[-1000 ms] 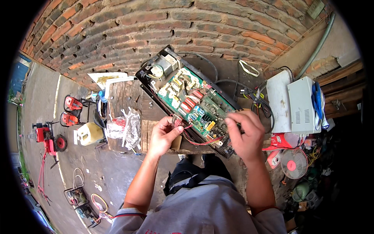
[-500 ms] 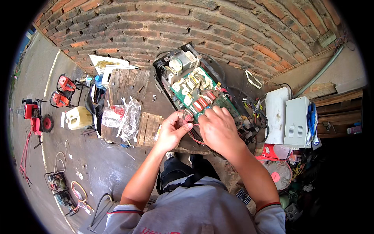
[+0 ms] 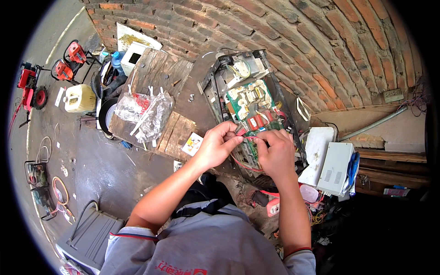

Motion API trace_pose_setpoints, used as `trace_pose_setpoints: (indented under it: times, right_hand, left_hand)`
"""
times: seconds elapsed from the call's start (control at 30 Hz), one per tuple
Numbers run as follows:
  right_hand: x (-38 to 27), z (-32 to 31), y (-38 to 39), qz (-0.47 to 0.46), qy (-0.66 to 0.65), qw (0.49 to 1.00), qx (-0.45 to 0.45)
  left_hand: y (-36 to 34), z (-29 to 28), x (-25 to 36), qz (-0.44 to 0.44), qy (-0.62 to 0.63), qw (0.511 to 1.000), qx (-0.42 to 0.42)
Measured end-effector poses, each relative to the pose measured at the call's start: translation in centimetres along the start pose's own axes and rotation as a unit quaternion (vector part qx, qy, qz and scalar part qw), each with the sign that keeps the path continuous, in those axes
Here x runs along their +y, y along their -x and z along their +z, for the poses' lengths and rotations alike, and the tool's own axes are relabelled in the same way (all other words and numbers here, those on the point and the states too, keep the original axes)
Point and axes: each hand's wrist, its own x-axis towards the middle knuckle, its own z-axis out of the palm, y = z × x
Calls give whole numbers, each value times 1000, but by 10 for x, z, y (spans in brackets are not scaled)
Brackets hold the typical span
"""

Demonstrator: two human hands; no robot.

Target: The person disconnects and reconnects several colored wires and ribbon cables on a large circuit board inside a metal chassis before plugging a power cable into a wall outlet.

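Observation:
An opened electrical machine in a dark metal case (image 3: 262, 62) lies on the bench in front of me, tilted toward the right. Inside sits a green circuit board (image 3: 250, 97) with cream-coloured blotches and red block-shaped parts (image 3: 257, 122) on its near side. At the board's near end, my left hand (image 3: 219, 144) is closed, thumb and forefinger pinching a small bunch of reddish wires (image 3: 240, 132). My right hand (image 3: 278, 153) is closed beside it, its fingertips on a pinkish wire (image 3: 249, 137) running between the hands. Its curled fingers hide part of the board.
Clear plastic bags (image 3: 153, 119) lie on the wooden boards to the left, near a small printed card (image 3: 192, 144). A brick wall (image 3: 293, 41) rises behind. To the right stands a light grey box (image 3: 336, 167). A yellowish jug (image 3: 79, 98) is on the floor at left.
The view has swung, so the machine now appears further right. Both hands stay at the wires; my right hand has turned, showing its thumb and fingertips pinched near my left.

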Motion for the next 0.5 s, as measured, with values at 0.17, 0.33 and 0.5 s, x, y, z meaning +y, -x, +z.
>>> trace_pose_setpoints:
  times: [0.17, 0.33, 0.5]
  right_hand:
    - [0, 3, -2, 31, -21, 999, -12]
    - [-1, 7, -1, 19, -35, 999, 1]
    - [-1, 5, 0, 15, -25, 1000, -12]
  left_hand:
    - [-1, -1, -1, -2, 13, 1000, 0]
    - [-2, -4, -4, 5, 37, 999, 3]
    - [-2, -3, -5, 14, 66, 998, 10]
